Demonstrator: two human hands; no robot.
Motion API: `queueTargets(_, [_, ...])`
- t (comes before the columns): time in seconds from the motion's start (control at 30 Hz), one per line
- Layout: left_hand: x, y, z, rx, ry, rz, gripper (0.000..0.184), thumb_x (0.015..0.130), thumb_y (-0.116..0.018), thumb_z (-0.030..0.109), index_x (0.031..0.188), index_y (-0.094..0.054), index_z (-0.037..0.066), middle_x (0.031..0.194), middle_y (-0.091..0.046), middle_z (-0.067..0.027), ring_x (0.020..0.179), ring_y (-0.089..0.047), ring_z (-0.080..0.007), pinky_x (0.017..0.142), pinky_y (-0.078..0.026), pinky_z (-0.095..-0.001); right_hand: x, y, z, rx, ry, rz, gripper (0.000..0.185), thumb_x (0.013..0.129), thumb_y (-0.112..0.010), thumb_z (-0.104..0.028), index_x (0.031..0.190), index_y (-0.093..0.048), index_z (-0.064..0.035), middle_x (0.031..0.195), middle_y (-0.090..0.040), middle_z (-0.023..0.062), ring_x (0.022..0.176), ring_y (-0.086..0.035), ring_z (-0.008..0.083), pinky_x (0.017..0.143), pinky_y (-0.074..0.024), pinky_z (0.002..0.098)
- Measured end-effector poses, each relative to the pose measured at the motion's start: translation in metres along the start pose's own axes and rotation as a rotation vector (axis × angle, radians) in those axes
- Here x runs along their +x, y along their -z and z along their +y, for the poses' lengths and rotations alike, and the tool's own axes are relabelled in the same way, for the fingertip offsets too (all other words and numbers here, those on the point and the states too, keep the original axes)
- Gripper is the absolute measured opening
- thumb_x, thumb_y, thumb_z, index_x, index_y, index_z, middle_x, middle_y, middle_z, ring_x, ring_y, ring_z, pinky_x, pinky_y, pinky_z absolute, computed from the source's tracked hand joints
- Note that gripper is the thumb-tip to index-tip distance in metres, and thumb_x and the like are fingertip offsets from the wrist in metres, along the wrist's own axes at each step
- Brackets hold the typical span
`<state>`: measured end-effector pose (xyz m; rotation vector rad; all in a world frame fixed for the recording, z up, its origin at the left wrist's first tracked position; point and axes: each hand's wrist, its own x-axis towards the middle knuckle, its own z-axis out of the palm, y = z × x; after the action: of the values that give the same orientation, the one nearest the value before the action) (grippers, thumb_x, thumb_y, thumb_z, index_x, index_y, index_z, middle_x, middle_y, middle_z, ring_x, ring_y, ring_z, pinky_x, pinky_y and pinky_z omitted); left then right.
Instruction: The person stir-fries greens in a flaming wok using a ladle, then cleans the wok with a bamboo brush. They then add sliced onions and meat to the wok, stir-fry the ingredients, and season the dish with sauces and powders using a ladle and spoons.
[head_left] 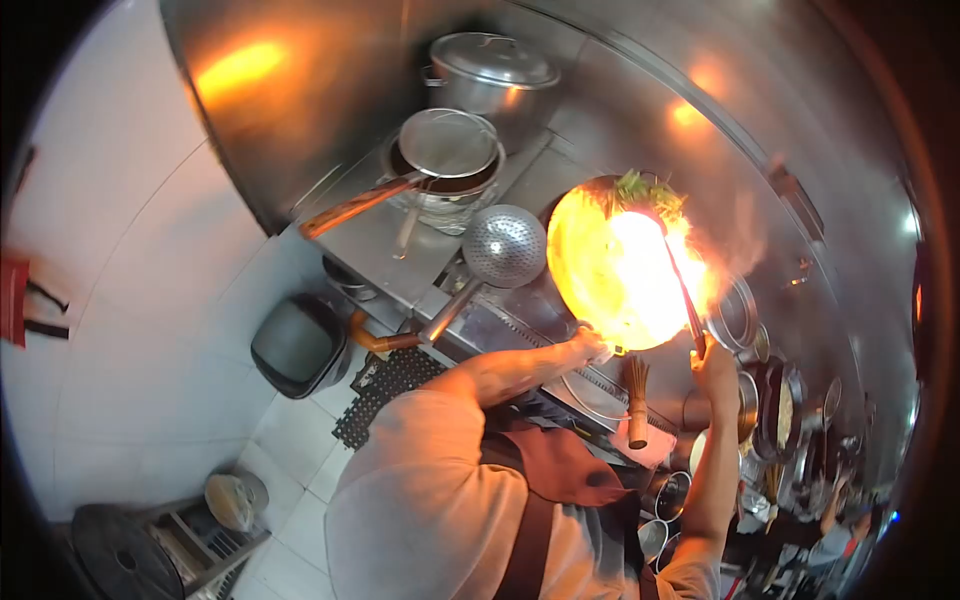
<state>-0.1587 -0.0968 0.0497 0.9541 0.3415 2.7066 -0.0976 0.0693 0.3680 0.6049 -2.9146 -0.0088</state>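
Note:
A wok (575,255) is full of bright flame, with green leafy food (645,192) at its far edge. My left hand (590,345) is closed at the wok's near rim, on its handle side; glare blurs the grip. In my right hand (712,362) is the handle of a long utensil (684,285), which reaches across the flames into the wok; its head is hidden by fire. A perforated ladle (505,245) rests to the left of the wok. Below the wok, a bamboo brush (637,405) lies between my forearms.
A wood-handled strainer (447,143) sits over a pot at the upper left, in front of a lidded pot (494,60). Bowls and pans (775,405) crowd the right side. A black bin (298,345) stands on the floor at left. Another person's arm (830,510) shows at lower right.

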Motion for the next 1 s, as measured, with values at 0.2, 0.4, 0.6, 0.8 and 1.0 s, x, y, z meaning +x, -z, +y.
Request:
queueTargets(0.2, [0.061,0.037,0.036,0.293,-0.014,0.608,0.044,0.097,-0.039,0.036,0.063,-0.048,0.010,0.048,-0.044,-0.0080,0.035,-0.040,-0.0206,0.033,-0.029,-0.0353,-0.027,0.164,-0.004,0.073,0.003,-0.348,0.031,0.078,-0.064,-0.010,0.108,-0.063,-0.0017,0.083,-0.065,0.0197,0.080,-0.064,0.0370,0.069,-0.0495,0.0436])
queueTargets(0.4, [0.051,-0.032,0.091,0.254,0.366,0.928,0.030,0.091,-0.043,0.030,0.067,-0.052,0.014,0.057,-0.050,-0.0045,0.041,-0.047,-0.0224,0.034,-0.033,-0.0336,-0.042,0.074,0.039,-0.091,-0.058,-0.352,0.034,0.084,-0.062,-0.020,0.113,-0.063,-0.0029,0.092,-0.066,0.0223,0.091,-0.064,0.0406,0.079,-0.0499,0.0475])
queueTargets(0.6, [-0.012,-0.101,0.115,0.123,0.374,0.894,0.020,0.091,-0.061,0.030,0.096,-0.063,0.010,0.070,-0.059,-0.0031,0.056,-0.058,-0.0157,0.051,-0.050,-0.0323,0.005,-0.142,0.041,0.838,-0.487,-0.155,0.029,0.088,-0.061,-0.022,0.107,-0.063,0.0006,0.072,-0.063,0.0132,0.056,-0.060,0.0228,0.051,-0.0474,0.0352])
queueTargets(0.8, [-0.093,-0.101,0.130,0.261,0.455,0.903,0.039,0.093,-0.054,0.036,0.120,-0.053,0.007,0.084,-0.063,-0.0078,0.068,-0.062,-0.0198,0.060,-0.052,-0.0332,0.040,-0.121,0.003,1.273,-0.637,-0.195,0.019,0.091,-0.058,-0.019,0.099,-0.063,-0.0017,0.064,-0.056,0.0052,0.043,-0.048,0.0107,0.039,-0.0379,0.0277])
queueTargets(1.0, [-0.043,-0.128,0.129,0.079,0.480,0.869,0.053,0.091,-0.044,0.042,0.127,-0.047,0.003,0.110,-0.060,-0.0203,0.090,-0.062,-0.0314,0.075,-0.052,-0.0452,0.079,-0.126,-0.003,0.749,-0.486,-0.128,0.023,0.091,-0.060,-0.021,0.087,-0.059,0.0014,0.054,-0.054,0.0049,0.037,-0.047,0.0159,0.036,-0.0374,0.0331])
